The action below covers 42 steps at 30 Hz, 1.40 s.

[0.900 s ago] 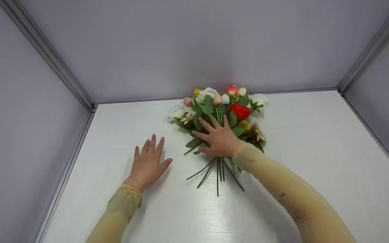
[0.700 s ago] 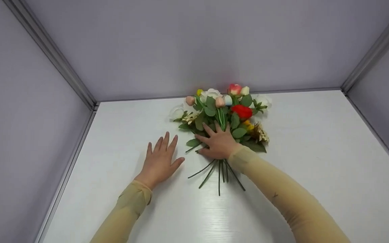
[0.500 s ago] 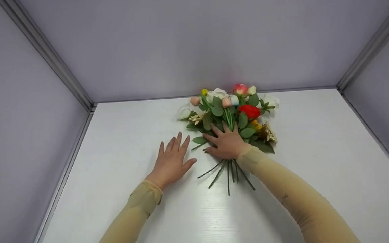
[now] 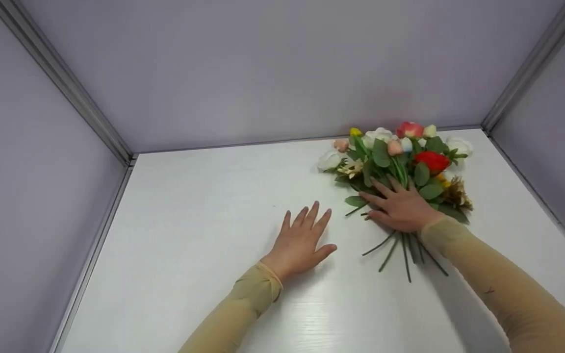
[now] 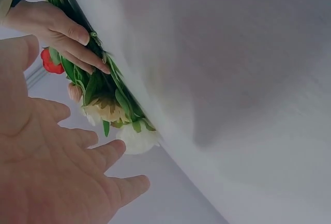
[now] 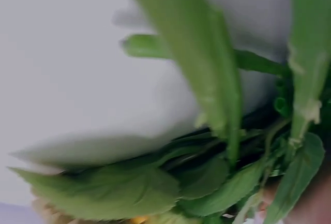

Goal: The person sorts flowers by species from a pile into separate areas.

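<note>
Right hand [image 4: 402, 208] spread, pressing flat on bouquet [image 4: 400, 162] stems, far right of table [image 4: 189, 206]. Left hand [image 4: 304, 240] spread flat on table, just left of the stems.

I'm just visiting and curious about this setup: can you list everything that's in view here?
bouquet: one bunch of mixed flowers, lying flat at the far right of the tabletop, heads toward the back wall.
red flower: one, red, right side of the bunch.
white flowers: several, white, along the bunch's left, top and right edges.
stems: several, dark green, fanned out toward the person.
tabletop: one, white.
walls: three, pale grey-lilac, with metal corner strips.
sleeves: two, beige, one on each forearm.
left hand: flat on the tabletop, fingers spread, beside the stems.
right hand: resting on the bouquet, fingers spread across the leaves.
</note>
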Tool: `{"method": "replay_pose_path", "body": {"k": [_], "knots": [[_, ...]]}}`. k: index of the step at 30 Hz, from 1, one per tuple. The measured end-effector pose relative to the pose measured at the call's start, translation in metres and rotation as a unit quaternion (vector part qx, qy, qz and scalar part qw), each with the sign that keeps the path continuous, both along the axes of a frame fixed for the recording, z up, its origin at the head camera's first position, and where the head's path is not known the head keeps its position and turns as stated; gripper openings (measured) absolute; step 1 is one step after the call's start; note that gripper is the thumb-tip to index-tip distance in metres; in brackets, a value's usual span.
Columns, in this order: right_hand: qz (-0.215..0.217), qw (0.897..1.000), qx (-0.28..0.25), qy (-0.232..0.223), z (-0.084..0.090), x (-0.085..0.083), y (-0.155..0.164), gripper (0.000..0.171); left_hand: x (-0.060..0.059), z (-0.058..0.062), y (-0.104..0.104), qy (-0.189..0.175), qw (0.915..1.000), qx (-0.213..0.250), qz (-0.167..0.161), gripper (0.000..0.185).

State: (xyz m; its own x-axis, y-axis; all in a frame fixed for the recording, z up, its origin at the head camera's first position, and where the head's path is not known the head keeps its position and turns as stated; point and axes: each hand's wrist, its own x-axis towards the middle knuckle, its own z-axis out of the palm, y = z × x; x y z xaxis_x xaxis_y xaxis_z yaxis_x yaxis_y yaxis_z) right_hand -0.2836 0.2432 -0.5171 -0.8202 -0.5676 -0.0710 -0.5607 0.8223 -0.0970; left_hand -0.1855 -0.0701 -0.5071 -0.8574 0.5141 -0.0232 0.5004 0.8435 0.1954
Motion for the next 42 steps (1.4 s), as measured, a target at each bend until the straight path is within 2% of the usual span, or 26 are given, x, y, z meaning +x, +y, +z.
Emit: {"method": "replay_pose_path", "body": {"k": [10, 16, 20, 26, 34, 39, 42], "knots": [[-0.029, 1.0, 0.005, -0.001, 0.002, 0.001, 0.09, 0.061, -0.002, 0.0, 0.059, 0.036, 0.9985, -0.041, -0.008, 0.078], [-0.047, 0.999, 0.017, 0.008, 0.003, 0.005, 0.112, 0.062, 0.003, -0.001, 0.083, 0.028, 0.998, -0.051, -0.025, 0.079], [-0.049, 0.998, 0.024, 0.013, 0.0, 0.004, 0.114, 0.061, 0.009, -0.005, 0.084, 0.028, 0.9979, -0.049, -0.033, 0.078], [-0.043, 0.999, 0.026, 0.016, -0.004, 0.001, 0.105, 0.062, 0.015, -0.011, 0.073, 0.028, 0.9976, -0.052, -0.036, 0.078], [-0.046, 0.998, 0.04, 0.007, -0.003, -0.002, 0.103, 0.063, 0.021, -0.014, 0.07, 0.024, 0.998, -0.05, -0.031, 0.078], [-0.048, 0.998, 0.031, 0.024, -0.002, 0.005, 0.1, 0.06, 0.024, -0.014, 0.066, 0.018, 0.9978, -0.051, -0.038, 0.078], [-0.049, 0.998, 0.005, 0.045, 0.005, 0.013, 0.095, 0.059, 0.025, -0.013, 0.061, 0.015, 0.9978, -0.048, -0.044, 0.077]]}}
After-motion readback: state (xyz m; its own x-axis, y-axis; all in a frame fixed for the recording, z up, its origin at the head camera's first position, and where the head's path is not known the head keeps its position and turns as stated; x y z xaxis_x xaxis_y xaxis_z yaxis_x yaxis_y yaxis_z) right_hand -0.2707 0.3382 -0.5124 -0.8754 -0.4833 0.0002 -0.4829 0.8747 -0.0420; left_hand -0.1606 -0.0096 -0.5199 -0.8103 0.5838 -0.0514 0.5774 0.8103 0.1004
